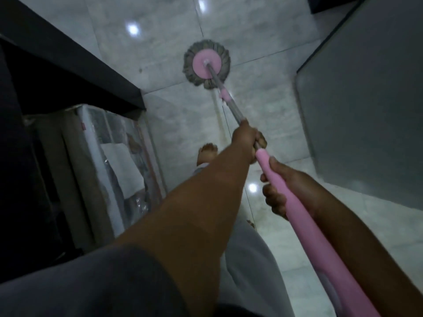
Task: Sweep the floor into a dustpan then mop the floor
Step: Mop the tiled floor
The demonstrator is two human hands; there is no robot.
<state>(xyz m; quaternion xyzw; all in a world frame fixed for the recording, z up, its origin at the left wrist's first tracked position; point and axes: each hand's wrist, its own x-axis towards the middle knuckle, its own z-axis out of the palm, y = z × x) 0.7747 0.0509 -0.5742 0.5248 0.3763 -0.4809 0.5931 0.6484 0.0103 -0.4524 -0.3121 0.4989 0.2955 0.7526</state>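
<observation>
mopping appears to be the step in hand: no broom or dustpan is in view, and the mop head lies flat on the pale tiled floor, well ahead of the person and near a tile joint. the left hand is wrapped round the metal shaft just beyond the pink grip, toward the head. the right hand is curled round that grip further back.

handling, as judged: the pole is stiff and light, the fringe soft and likely damp, so most drag sits at the far end. the spaced two-handed hold suits this, with the forward hand steering and the rear one pushing. the glossy tiles may be slippery when wet, and a bare foot stands on them beneath the left arm.

surroundings: a dark furniture edge runs along the left, with a plastic-wrapped package below it; its contents are unclear through blur. a tall grey panel closes the right. these form a narrow lane, and wide strokes risk knocking either side.
</observation>
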